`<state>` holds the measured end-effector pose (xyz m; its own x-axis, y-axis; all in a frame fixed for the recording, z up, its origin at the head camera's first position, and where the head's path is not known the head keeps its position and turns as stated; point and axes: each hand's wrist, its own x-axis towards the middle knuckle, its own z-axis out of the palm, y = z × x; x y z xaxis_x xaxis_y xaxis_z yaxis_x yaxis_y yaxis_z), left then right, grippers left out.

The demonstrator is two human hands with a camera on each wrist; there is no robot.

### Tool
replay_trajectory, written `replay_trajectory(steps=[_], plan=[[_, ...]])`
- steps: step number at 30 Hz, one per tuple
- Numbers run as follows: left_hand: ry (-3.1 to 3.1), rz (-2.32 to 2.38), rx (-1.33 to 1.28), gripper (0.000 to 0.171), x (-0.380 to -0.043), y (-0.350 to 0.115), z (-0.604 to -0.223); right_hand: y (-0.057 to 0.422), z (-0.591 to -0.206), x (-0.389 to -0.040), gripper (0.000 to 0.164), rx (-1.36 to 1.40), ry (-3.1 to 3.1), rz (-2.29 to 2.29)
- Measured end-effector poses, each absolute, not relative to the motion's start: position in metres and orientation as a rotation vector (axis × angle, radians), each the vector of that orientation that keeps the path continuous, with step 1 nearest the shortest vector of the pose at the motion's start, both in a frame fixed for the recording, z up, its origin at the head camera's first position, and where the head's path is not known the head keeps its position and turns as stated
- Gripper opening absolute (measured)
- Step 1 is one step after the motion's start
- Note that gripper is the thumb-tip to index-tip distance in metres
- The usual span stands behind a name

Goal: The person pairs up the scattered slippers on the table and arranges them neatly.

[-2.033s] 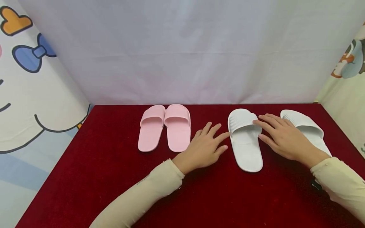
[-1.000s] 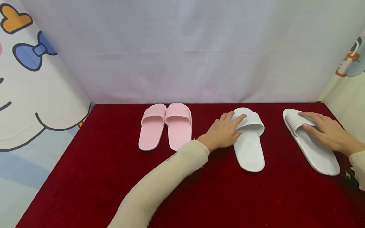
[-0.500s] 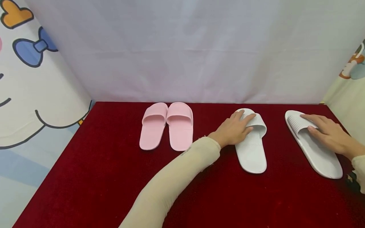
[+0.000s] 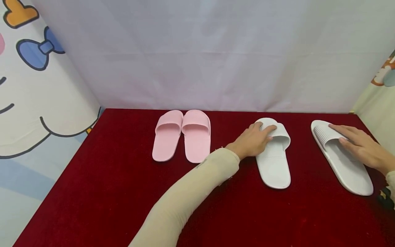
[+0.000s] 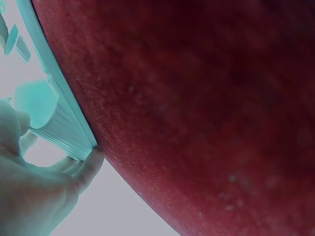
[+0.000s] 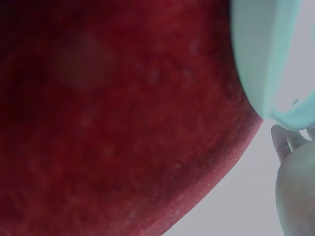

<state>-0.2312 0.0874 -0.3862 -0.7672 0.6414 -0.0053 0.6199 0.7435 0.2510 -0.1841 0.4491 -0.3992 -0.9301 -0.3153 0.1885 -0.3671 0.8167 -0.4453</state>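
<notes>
Two white slide slippers lie apart on the red cloth, toes toward the back. My left hand [image 4: 252, 140] grips the strap of the left white slipper [image 4: 273, 169] from its left side, fingers over the ribbed band and thumb near its opening. In the left wrist view the fingertips [image 5: 93, 160] reach the toe end of that slipper. My right hand [image 4: 364, 145] holds the strap of the right white slipper [image 4: 348, 171] from its right side, thumb by the opening. That slipper is angled, heel toward the near right. Part of its strap is hidden under the hand.
A pair of pink slippers [image 4: 168, 142] lies side by side to the left, heels toward me. The red cloth [image 4: 108, 192] covers the table, which ends at a pale curtain [image 4: 200, 58] behind. A cartoon-printed curtain [image 4: 34, 89] stands on the left.
Both hands have moved rightward: the left from between the pairs onto the left white slipper's strap, the right from beside that slipper onto the other one. The view has shifted slightly.
</notes>
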Motion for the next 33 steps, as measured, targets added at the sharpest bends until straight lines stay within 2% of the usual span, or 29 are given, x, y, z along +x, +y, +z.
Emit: replay_trajectory(steps=[10,22,33], plan=[[2.903,0.302,1.080,0.047,-0.232,0.087,-0.386,0.453,-0.405,-0.187,0.053,0.632,-2.797,0.694],[2.861,0.487,1.060,0.044,-0.229,0.086,-0.386,0.452,-0.403,-0.183,0.050,0.569,-2.816,0.606],[2.821,0.502,1.008,0.047,-0.226,0.084,-0.386,0.448,-0.396,-0.182,0.055,0.578,-2.914,0.557]])
